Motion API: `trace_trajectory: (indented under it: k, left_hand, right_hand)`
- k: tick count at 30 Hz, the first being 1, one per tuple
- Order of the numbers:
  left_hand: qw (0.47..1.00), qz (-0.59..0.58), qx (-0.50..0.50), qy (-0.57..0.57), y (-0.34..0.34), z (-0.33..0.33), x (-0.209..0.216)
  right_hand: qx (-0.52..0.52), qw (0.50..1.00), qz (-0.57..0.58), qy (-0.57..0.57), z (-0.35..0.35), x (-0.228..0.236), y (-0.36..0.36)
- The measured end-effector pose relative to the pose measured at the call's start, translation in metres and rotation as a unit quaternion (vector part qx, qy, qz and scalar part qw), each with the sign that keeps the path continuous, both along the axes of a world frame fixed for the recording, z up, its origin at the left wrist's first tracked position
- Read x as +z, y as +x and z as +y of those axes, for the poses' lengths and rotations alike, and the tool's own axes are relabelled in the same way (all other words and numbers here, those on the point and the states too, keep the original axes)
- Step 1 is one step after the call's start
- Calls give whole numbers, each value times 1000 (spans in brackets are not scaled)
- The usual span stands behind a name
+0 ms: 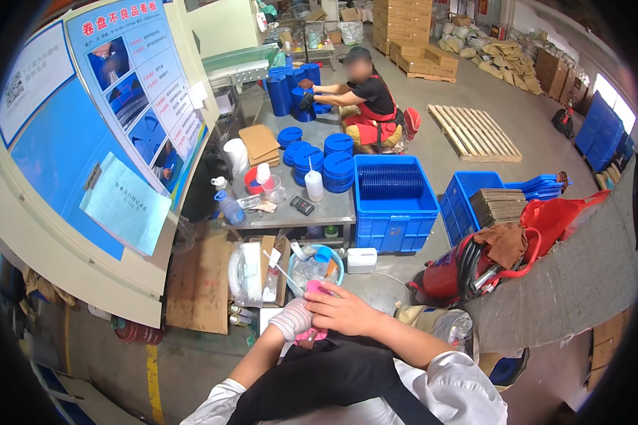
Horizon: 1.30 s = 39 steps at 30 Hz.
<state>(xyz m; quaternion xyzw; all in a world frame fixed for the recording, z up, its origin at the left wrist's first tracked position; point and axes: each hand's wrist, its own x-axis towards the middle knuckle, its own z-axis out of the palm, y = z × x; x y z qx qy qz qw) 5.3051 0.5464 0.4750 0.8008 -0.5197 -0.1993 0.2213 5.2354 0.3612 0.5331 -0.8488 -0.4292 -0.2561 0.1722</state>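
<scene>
Left of hands [342, 312], lettered poster [143, 99] (red heading [119, 18])

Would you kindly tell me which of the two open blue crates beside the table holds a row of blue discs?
The left crate, at the table's right end: blue discs stand on edge in it. The right crate shows brown cardboard sheets instead.

Gap between white jug [362, 261] and red tank [441, 274]; basin [342, 268] blocks front.

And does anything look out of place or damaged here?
At right, a brown cloth lies draped over what looks like a red fire extinguisher, beside its black hose; odd, as it could hamper quick use. No damage stands out.
</scene>
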Motion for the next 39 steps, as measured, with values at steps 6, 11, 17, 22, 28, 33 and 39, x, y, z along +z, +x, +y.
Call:
trace_trajectory:
  k: [6,11,17,22,28,33,39]
  left_hand:
    - [979,43,175,92,-9,-11,-11]
    - [936,60,308,162,-24,-19,4]
    - [914,70,377,131,-32,-24,11]
    - [909,31,386,156,-28,-28,24]
    - [903,37,386,183,-30,-25,29]
    - [904,45,395,161,-31,-24,29]
    - [905,43,409,110,-33,-19,15]
  right_hand:
    - [-43,998,53,9,-2,-18,-1]
    - [-105,991,66,44,3,-26,-5]
    - [-172,972,103,123,5,-28,-9]
    - [-182,966,104,152,7,-21,-8]
    - [-181,961,123,168,10,-28,-11]
    - [-180,961,132,163,11,-31,-13]
    - [-169,958,129,192,13,-40,-12]
